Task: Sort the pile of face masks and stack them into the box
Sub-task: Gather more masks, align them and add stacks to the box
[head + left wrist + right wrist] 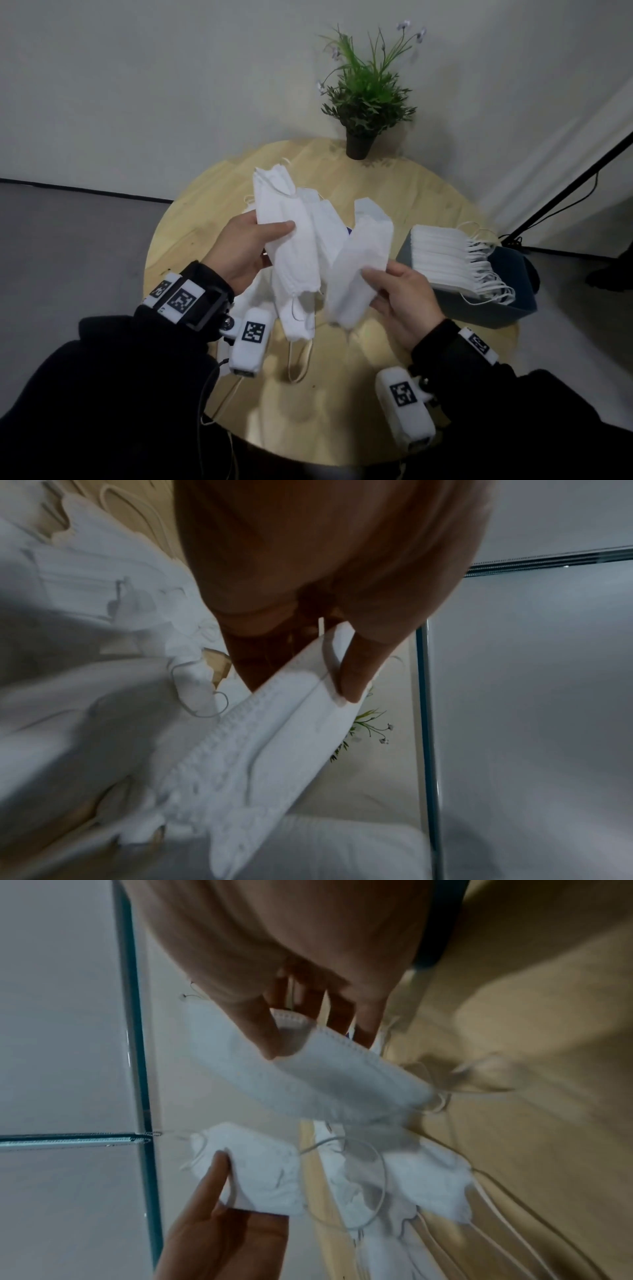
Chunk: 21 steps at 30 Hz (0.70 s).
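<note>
My left hand (250,246) grips a bunch of folded white face masks (291,240) above the round wooden table (342,394), thumb across the front; the left wrist view shows the thumb (359,669) pressed on a mask edge (274,737). My right hand (394,291) pinches one folded white mask (356,267) just to the right; in the right wrist view its fingers (260,1031) hold that mask (325,1080). More loose masks (301,322) lie on the table beneath. A blue-grey box (507,305) at the table's right edge holds a neat stack of masks (452,260).
A potted green plant (363,113) stands at the table's far edge against the white wall. A black stand leg (565,192) with a cable slants down on the right. Grey floor surrounds the table. Bare wood shows near the front edge.
</note>
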Each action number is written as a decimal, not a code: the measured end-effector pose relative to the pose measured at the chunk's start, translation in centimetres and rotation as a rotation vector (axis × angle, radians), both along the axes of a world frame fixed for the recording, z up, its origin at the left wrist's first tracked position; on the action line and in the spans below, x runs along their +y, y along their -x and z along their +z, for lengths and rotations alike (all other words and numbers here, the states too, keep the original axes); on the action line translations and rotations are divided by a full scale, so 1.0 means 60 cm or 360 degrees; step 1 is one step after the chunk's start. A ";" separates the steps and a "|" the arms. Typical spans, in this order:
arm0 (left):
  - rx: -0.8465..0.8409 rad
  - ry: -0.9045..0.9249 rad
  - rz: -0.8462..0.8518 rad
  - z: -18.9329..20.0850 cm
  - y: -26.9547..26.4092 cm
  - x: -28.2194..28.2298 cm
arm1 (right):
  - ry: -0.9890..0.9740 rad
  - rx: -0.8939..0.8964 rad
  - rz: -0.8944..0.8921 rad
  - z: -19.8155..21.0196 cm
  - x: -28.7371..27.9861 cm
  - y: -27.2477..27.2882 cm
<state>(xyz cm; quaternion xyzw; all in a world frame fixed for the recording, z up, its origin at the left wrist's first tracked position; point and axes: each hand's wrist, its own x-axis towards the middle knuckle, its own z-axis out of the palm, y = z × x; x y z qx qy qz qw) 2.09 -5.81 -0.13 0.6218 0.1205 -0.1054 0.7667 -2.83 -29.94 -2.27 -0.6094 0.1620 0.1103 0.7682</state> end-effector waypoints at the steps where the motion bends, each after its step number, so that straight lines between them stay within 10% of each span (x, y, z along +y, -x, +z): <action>1: -0.0003 -0.0014 -0.0002 -0.002 0.000 -0.002 | 0.0066 -0.0101 -0.0032 0.001 0.004 -0.003; 8: 0.0038 -0.0115 0.0022 -0.008 0.003 -0.010 | 0.0376 -0.0649 -0.0062 0.000 0.004 -0.013; 21: -0.0058 -0.0240 -0.0099 0.002 0.008 0.002 | -0.0972 -0.0099 0.0197 0.035 0.008 0.001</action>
